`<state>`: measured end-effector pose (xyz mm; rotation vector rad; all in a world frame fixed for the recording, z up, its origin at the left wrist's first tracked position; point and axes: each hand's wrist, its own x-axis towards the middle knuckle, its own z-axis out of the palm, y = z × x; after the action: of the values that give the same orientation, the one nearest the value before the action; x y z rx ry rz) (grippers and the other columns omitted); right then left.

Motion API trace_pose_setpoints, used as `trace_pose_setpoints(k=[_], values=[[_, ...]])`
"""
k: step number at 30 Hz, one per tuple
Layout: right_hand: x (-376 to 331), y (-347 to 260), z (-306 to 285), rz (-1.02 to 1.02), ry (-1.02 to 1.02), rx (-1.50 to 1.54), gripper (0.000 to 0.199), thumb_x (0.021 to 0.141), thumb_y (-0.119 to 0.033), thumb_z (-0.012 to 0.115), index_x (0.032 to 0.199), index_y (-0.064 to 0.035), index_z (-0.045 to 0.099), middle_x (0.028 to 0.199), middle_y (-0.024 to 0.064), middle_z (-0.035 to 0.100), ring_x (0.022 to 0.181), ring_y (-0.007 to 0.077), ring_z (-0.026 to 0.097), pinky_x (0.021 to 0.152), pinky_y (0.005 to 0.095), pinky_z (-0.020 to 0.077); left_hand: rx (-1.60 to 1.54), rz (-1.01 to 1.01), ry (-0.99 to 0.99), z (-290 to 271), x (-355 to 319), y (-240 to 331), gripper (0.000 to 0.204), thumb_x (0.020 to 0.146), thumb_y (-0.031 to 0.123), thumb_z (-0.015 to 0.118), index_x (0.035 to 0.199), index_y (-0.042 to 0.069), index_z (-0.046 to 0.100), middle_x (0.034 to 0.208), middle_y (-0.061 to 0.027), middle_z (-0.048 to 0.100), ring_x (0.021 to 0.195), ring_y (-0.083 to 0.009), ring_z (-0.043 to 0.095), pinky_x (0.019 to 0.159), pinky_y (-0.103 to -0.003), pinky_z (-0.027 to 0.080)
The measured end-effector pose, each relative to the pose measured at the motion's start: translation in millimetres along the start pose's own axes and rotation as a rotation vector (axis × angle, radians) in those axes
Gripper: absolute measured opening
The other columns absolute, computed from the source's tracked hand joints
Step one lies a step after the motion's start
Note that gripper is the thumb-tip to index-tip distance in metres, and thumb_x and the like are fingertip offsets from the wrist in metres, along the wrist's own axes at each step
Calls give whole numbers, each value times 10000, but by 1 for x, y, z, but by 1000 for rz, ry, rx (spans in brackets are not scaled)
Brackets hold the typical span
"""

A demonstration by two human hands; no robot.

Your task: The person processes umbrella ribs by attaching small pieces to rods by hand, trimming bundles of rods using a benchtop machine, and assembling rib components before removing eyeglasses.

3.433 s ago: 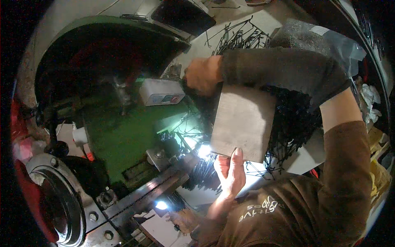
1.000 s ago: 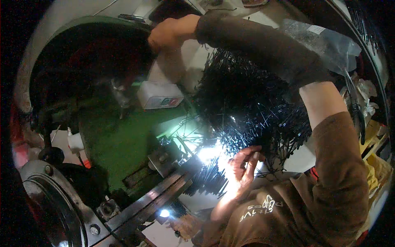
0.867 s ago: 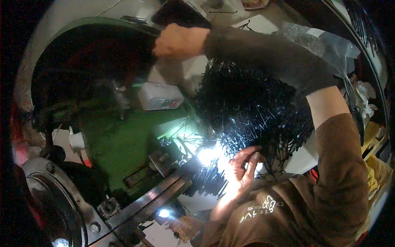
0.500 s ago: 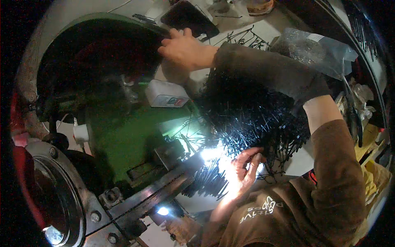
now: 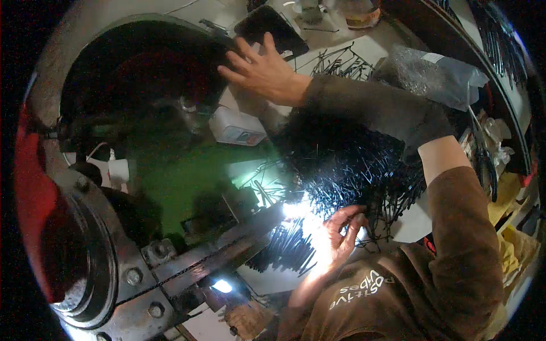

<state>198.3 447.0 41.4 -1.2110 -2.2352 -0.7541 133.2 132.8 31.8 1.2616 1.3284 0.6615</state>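
right hand (image 5: 264, 71): fingers spread wide, empty, reaching by dark tablet (image 5: 273, 31)
left hand (image 5: 341, 236): half curled, touching black pins (image 5: 352, 170)
pins: big heap on bench beside green machine (image 5: 182, 182)

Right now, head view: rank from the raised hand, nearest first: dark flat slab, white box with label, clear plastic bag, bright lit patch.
From the right hand, reaching up and left:
1. Dark flat slab, just above the fingertips.
2. White box with label, just below the hand.
3. Clear plastic bag, off to the right.
4. Bright lit patch, far below, by the left hand.
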Motion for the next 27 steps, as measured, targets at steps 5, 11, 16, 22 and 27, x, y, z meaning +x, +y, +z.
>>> trace_pose_setpoints(k=[5, 11, 16, 22, 27], values=[[-4, 6, -7, 26, 29, 187, 675, 765, -159, 622, 1379, -188, 344, 1367, 127, 375, 1290, 359, 314, 883, 660, 330, 98, 11, -12, 1, 0, 9, 168, 907, 58, 560, 1062, -4, 573, 921, -72, 599, 824, -129, 591, 737, -246, 468], [0, 32, -18, -6, 202, 168, 601, 757, -163, 620, 1320, -178, 411, 1310, 89, 434, 1257, 305, 366, 865, 570, 370, -20, -16, -39, 2, -1, 1, 175, 905, 81, 575, 1060, 1, 578, 918, -72, 596, 834, -145, 621, 750, -251, 479], [4, 72, -29, 143, 286, 96, 475, 716, -222, 669, 1134, -42, 536, 1092, 150, 520, 1075, 320, 469, 809, 517, 379, 26, 24, 28, 6, -1, 1, 181, 903, 124, 562, 1054, 41, 619, 812, -103, 680, 753, -176, 668, 698, -284, 507], [7, 84, -25, 66, 115, 256, 444, 719, -195, 646, 1126, -73, 516, 1066, 134, 446, 1032, 314, 422, 740, 472, 415, 44, 36, 1, 4, -2, -8, 192, 899, 137, 570, 1063, 52, 622, 806, -95, 675, 740, -175, 661, 690, -283, 504], [1, 94, -29, 38, 286, 304, 338, 748, -158, 604, 1066, -65, 537, 1031, 142, 453, 978, 310, 447, 642, 380, 469, 41, -41, -56, 2, -3, -6, 223, 902, 172, 590, 1066, 21, 608, 939, -69, 617, 885, -139, 587, 791, -274, 470]])
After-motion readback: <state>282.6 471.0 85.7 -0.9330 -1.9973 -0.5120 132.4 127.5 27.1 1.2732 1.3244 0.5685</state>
